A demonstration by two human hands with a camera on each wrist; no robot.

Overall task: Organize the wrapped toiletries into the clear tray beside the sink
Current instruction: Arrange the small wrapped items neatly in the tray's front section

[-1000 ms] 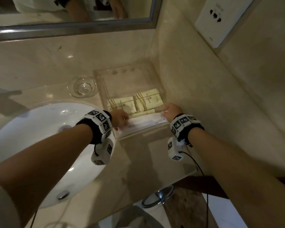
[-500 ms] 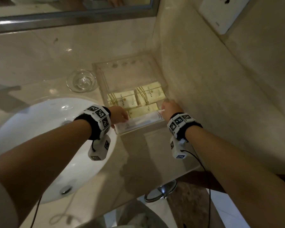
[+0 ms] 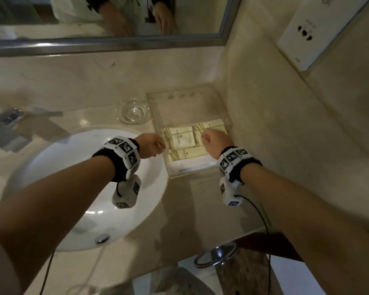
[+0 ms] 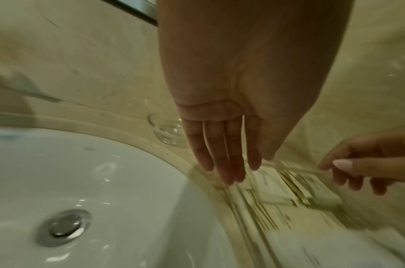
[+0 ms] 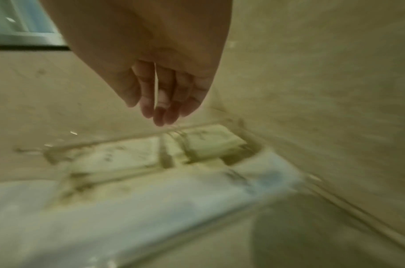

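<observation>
The clear tray (image 3: 185, 109) stands in the corner of the counter, right of the sink. Three cream wrapped packets (image 3: 180, 136) lie in its near half, and a long white wrapped packet (image 3: 190, 166) lies along its front wall. My left hand (image 3: 152, 145) hovers over the tray's left edge with its fingers (image 4: 222, 163) straight and empty. Over the tray's right side hangs my right hand (image 3: 213, 139), its fingers (image 5: 160, 107) loosely curled, nothing in them. In the right wrist view the packets (image 5: 210, 145) are blurred.
The white sink (image 3: 51, 167) lies left of the tray, with a faucet (image 3: 6, 128) behind it. A small glass dish (image 3: 132, 112) sits between sink and tray. The marble side wall (image 3: 285, 135) runs close along the tray's right. A chrome ring (image 3: 215, 254) hangs below the counter edge.
Both hands let go of the long white packet, which now lies at the tray's front, and rose a little above the tray.
</observation>
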